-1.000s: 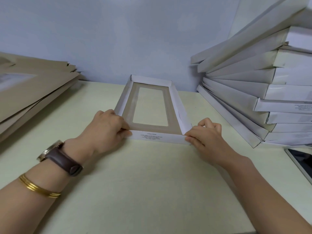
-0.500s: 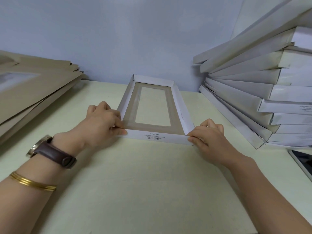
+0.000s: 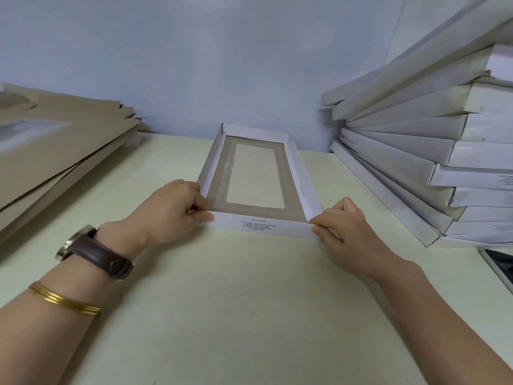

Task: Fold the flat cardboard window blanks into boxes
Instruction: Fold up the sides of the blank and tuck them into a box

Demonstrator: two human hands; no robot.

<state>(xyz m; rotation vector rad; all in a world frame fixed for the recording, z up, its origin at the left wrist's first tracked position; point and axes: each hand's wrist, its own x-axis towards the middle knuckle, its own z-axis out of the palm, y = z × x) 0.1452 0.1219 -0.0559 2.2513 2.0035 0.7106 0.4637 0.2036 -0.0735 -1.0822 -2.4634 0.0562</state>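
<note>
- Head view: left hand [image 3: 169, 209] pinches the near left corner of the box [image 3: 263, 223].
- Right hand [image 3: 342, 226] pinches its near right corner.
- Box sits mid-frame on the table [image 3: 249, 315], walls up.
- Blanks [image 3: 55, 151] are piled at far left, and a stack [image 3: 416, 151] of boxes at far right.

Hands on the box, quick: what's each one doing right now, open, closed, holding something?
Left hand: closed, pinching the near left corner of the window box.
Right hand: closed, pinching its near right corner.
</note>
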